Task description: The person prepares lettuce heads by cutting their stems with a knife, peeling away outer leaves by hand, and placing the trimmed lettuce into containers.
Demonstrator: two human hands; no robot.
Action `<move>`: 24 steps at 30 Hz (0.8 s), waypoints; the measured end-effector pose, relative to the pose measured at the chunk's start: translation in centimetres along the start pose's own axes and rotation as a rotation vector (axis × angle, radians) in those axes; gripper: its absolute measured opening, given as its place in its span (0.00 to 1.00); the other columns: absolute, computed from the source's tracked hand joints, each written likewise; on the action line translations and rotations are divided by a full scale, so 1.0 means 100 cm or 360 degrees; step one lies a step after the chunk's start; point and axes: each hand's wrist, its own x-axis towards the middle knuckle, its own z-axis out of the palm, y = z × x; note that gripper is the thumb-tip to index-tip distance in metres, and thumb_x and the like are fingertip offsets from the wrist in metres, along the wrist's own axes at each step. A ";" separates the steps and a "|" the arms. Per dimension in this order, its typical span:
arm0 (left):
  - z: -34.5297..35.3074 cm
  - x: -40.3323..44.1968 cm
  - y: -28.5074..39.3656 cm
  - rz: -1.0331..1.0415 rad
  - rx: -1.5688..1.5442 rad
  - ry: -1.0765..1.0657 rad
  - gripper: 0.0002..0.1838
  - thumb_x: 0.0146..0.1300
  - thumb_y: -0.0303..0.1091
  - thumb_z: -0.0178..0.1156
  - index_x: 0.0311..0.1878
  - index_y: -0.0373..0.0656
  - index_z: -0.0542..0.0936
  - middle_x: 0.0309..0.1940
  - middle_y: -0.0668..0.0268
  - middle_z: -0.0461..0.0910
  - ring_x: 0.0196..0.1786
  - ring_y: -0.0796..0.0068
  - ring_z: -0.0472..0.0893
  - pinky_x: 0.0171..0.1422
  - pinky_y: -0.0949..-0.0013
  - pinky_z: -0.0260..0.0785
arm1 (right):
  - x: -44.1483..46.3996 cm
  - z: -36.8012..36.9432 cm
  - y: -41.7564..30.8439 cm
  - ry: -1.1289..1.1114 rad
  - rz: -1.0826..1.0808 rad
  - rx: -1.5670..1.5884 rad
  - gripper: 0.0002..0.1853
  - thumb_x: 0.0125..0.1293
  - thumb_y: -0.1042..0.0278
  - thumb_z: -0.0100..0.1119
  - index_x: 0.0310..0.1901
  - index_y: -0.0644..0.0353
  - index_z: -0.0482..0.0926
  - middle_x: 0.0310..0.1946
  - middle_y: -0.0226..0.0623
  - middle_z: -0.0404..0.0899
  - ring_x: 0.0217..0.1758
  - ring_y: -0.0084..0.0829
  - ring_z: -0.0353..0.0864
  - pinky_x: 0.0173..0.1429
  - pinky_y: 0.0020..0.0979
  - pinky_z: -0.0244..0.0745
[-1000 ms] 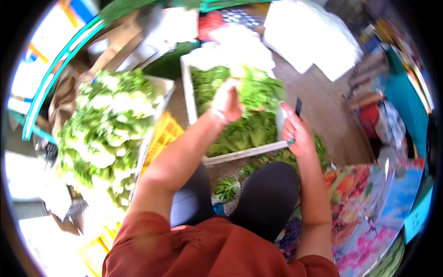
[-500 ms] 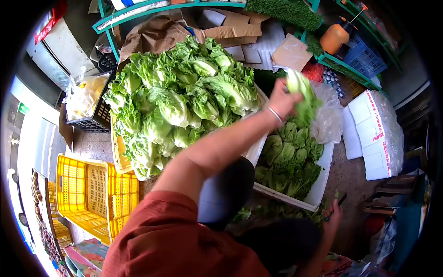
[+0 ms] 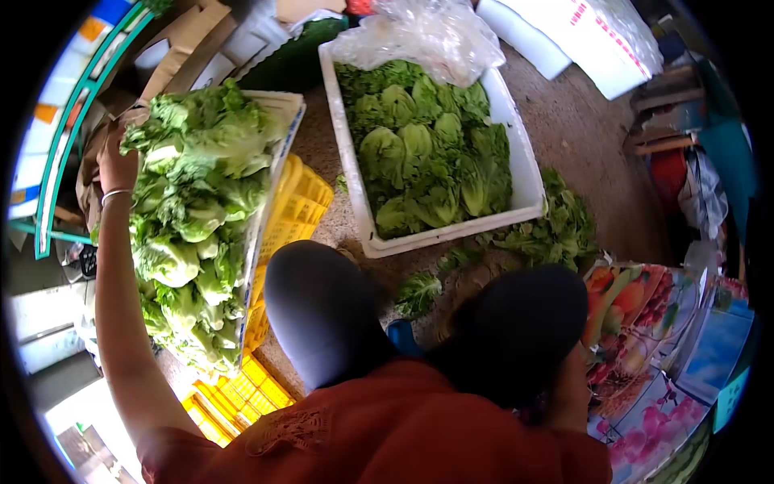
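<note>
My left hand (image 3: 119, 157), with a pale band at the wrist, reaches to the far left edge of a high pile of lettuce heads (image 3: 197, 214). Its fingertips are at the leaves of the far corner, partly hidden, so their grip is unclear. The pile lies on a white foam lid (image 3: 278, 105) above a yellow crate (image 3: 294, 198). In front of me, a white foam box (image 3: 526, 181) holds rows of lettuce heads (image 3: 415, 145). My right forearm (image 3: 571, 391) goes down beside my right knee; the hand itself is hidden.
Clear plastic sheeting (image 3: 431, 36) covers the box's far end. Loose trimmed leaves (image 3: 556, 226) lie by its near right corner. A green shelf frame (image 3: 68, 153) stands left, white foam boxes (image 3: 584, 36) at the back right, a printed fruit-patterned carton (image 3: 645, 339) at the right.
My left hand has gone from above the foam box, where it held a lettuce head, to the pile's far edge. The view has swung round, and my right hand has passed out of sight.
</note>
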 end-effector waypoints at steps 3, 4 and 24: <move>-0.005 0.019 0.160 0.0439 -0.0589 -0.0057 0.22 0.46 0.22 0.56 0.49 0.44 0.74 0.46 0.58 0.76 0.53 0.61 0.74 0.57 0.66 0.64 | 0.032 0.025 0.028 -0.0044 -0.0067 0.0173 0.34 0.58 0.55 0.58 0.61 0.63 0.59 0.37 0.41 0.75 0.21 0.26 0.70 0.26 0.29 0.67; 0.016 0.021 0.195 0.0515 -0.0916 -0.0212 0.22 0.47 0.21 0.56 0.50 0.45 0.74 0.45 0.59 0.77 0.50 0.65 0.76 0.53 0.68 0.68 | 0.039 0.032 0.034 -0.0059 -0.0094 0.0224 0.36 0.58 0.54 0.58 0.63 0.64 0.58 0.38 0.42 0.75 0.22 0.26 0.71 0.27 0.29 0.68; 0.173 -0.177 0.513 -0.0072 -0.0656 -0.1081 0.30 0.37 0.48 0.68 0.43 0.47 0.67 0.39 0.60 0.73 0.42 0.58 0.73 0.49 0.48 0.62 | -0.059 0.067 -0.037 -0.0291 0.0228 0.0640 0.19 0.57 0.61 0.59 0.48 0.63 0.75 0.28 0.27 0.74 0.24 0.18 0.69 0.29 0.21 0.65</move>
